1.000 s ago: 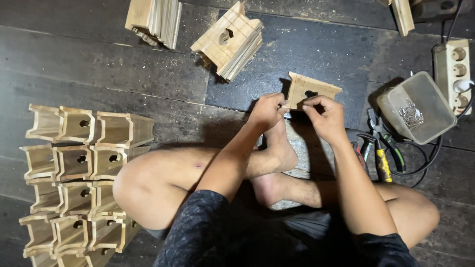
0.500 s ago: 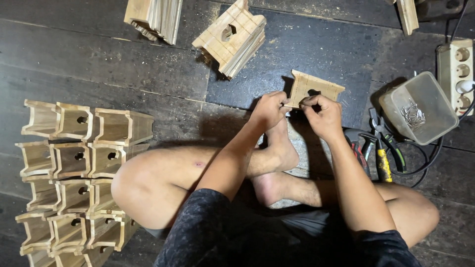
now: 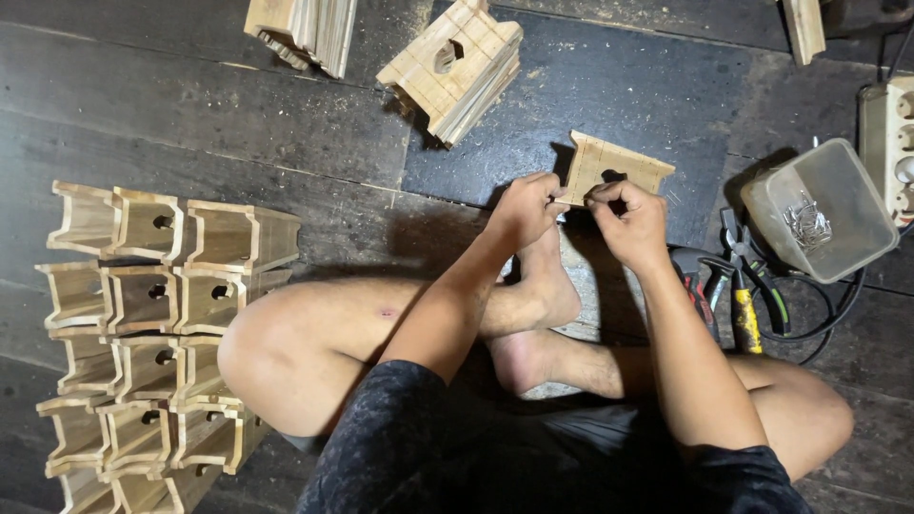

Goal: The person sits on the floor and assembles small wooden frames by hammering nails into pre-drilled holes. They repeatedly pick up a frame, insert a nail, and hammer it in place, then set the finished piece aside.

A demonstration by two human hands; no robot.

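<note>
A small wooden piece (image 3: 617, 171) with a dark hole in it is held on the dark plank floor (image 3: 238, 124), at about 1 o'clock from the crossed feet. It is pinched at its lower left edge by the left hand (image 3: 526, 207), while the fingers of the right hand (image 3: 630, 217) are pressed together at its lower edge near the hole — whether something small is gripped between them cannot be told.

The step is judged to go best if the piece is kept steady by the left hand and the fine work is done by the right fingertips alone, close to the hole.

A clear plastic tub of metal fasteners (image 3: 821, 207) sits at 3 o'clock, pliers (image 3: 747, 286) just below it. Stacked wooden boxes (image 3: 152, 324) are ranged at 9 o'clock — more wooden assemblies (image 3: 455, 69) lie at 12.
</note>
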